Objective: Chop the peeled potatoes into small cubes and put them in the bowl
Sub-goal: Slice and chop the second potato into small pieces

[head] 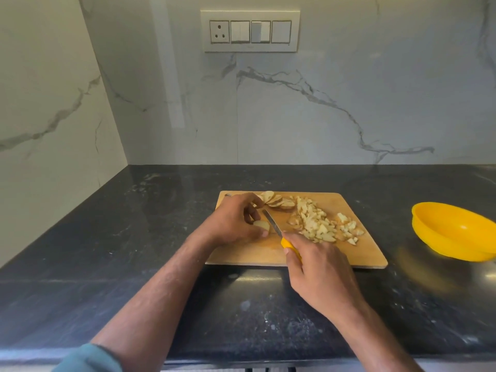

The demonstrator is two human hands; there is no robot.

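Note:
A wooden cutting board [252,255] lies on the dark counter. My left hand [233,222] grips a potato piece [261,225] on the board's left part. My right hand [319,269] holds a knife by its yellow handle [287,244]; the blade [272,222] points up-left, right beside the potato piece. Potato slices [273,201] are fanned out at the board's far edge. A heap of small potato cubes [319,225] covers the board's middle and right. The yellow bowl [453,230] stands to the right of the board and looks empty.
The black stone counter [120,251] meets marble walls at the back and left, forming a corner. A switch panel [251,30] is on the back wall. The counter's front edge runs below my forearms.

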